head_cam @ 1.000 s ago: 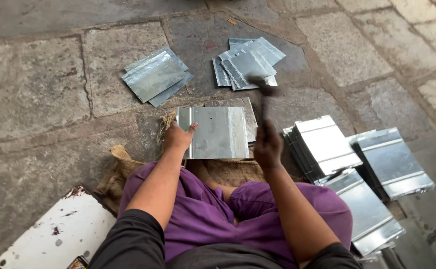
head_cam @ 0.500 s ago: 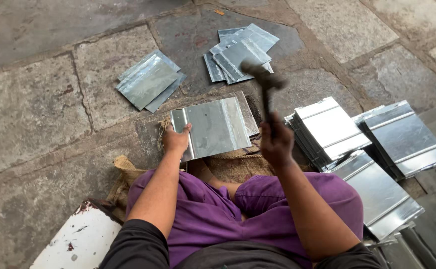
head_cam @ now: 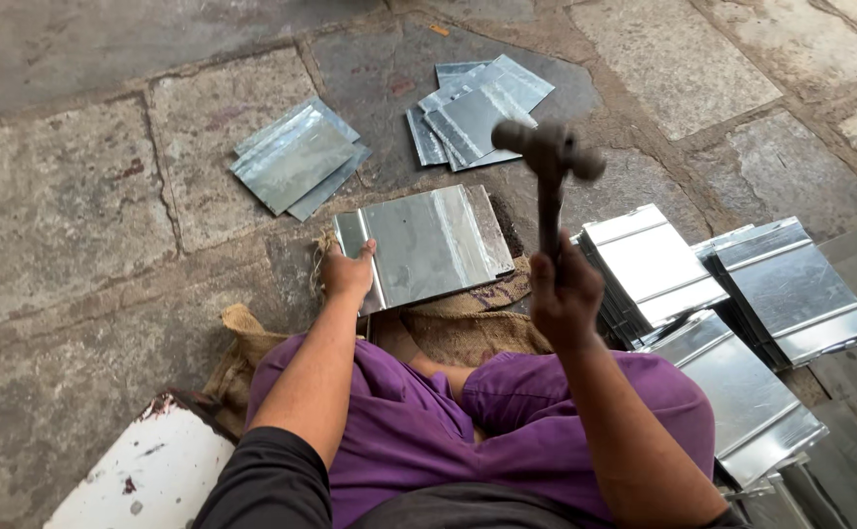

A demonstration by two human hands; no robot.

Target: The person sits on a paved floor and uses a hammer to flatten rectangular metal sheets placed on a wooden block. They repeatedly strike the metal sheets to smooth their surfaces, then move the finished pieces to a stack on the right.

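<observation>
Metal sheet: a galvanised panel with folded edges lies flat on burlap sacking on the stone floor, just in front of the person's crossed legs in purple trousers.
Left hand: the left hand presses on the sheet's near left edge, fingers closed over the rim.
Right hand: the right hand is clamped round the handle of a hammer, raised above the sheet's right side, head blurred.
Right side: stacks of ribbed metal panels lie near the right knee.
Farther out: two loose piles of small metal sheets and lie apart on the floor.
Lower left: a chipped white board.
</observation>
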